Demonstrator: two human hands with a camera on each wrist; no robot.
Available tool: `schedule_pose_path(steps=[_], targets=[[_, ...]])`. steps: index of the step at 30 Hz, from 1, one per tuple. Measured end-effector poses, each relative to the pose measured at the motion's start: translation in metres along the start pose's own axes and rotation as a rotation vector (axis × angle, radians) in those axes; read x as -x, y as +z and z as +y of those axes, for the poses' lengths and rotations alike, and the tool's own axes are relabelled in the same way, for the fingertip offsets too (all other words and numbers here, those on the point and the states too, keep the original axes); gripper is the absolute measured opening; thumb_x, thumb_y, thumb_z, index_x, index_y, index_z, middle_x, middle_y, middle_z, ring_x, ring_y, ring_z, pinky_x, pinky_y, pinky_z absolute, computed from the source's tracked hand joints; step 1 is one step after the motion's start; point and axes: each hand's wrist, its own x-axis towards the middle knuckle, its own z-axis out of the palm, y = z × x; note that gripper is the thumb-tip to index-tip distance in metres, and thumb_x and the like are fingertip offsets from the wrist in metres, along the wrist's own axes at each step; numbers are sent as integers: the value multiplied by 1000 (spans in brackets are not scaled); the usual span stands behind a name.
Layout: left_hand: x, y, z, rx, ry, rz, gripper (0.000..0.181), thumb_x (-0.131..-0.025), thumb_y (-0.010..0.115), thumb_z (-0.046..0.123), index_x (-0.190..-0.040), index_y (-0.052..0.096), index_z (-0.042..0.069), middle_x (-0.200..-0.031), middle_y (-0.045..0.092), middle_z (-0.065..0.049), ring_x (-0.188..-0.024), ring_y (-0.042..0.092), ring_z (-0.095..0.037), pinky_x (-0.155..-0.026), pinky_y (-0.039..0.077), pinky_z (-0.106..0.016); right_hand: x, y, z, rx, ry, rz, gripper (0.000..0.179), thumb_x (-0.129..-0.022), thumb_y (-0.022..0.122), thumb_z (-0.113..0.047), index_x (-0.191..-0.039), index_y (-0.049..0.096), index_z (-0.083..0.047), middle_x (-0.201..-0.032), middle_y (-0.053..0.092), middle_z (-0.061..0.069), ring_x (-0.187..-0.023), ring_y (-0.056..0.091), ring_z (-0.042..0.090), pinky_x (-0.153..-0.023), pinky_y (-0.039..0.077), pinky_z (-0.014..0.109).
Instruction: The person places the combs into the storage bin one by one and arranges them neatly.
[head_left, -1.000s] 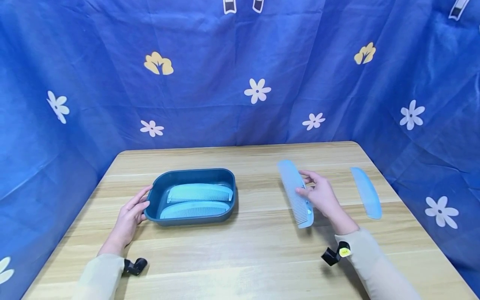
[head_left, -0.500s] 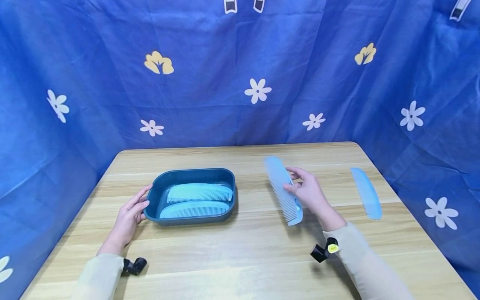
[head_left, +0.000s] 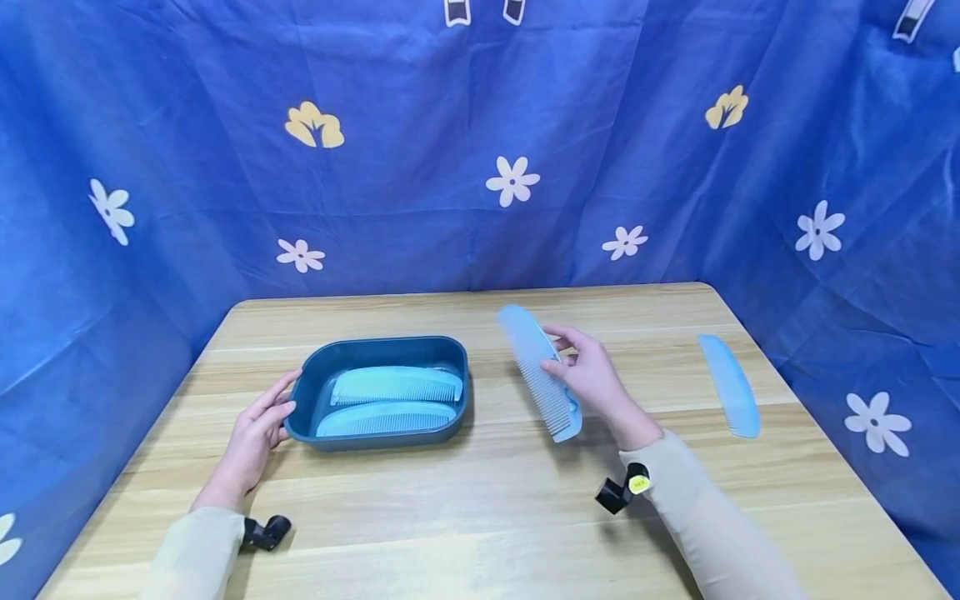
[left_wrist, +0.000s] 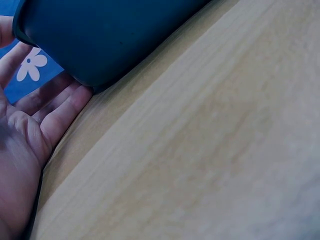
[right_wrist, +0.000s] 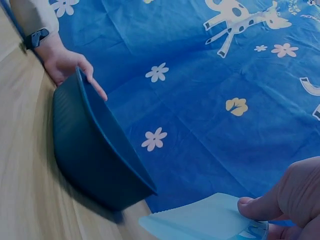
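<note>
My right hand (head_left: 594,382) pinches a light-blue, curved-back comb (head_left: 531,362) between thumb and fingers, tilted above the table right of the bin. In the right wrist view the comb (right_wrist: 200,220) shows under the thumb, with part of it out of frame. A dark teal, rounded rectangular bin (head_left: 382,443) stands left of centre, holding two similar combs, a rear comb (head_left: 397,384) and a front comb (head_left: 386,419). At the bin's left end my left hand (head_left: 251,437) touches its wall and rim with fairly straight fingers. Another light-blue comb (head_left: 729,385) lies on the table at the right.
The wooden table (head_left: 450,533) has blue curtain (head_left: 405,208) with flower prints around its back and sides. Each wrist carries a black camera mount, the left mount (head_left: 266,533) and the right mount (head_left: 622,490), both low over the table.
My right hand has carried the comb leftward across the table, closer to the bin. My left hand, the bin and the other combs keep their places.
</note>
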Motion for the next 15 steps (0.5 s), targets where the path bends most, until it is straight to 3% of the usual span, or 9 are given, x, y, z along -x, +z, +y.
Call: schedule_pose_path(steps=[6,15], targets=[[1,1,0,-40,-34,24,46,-98,45,15,-143,37,12,-121,44,-4,-93,57,-6,-68,50,-22,-9,12,-6,-32,-43,-24,49,-80,68,4,-126,54,1,-99,58,17,-55,51,15,-55,48,26],[0,1,1,-17,-24,13,46,-98,46,14,-143,37,12,-115,49,-4,-89,59,-7,-67,51,-22,-18,31,-13,-69,-97,-71,48,-81,67,4,-126,55,-2,-99,60,16,-55,53,18,-56,50,30]])
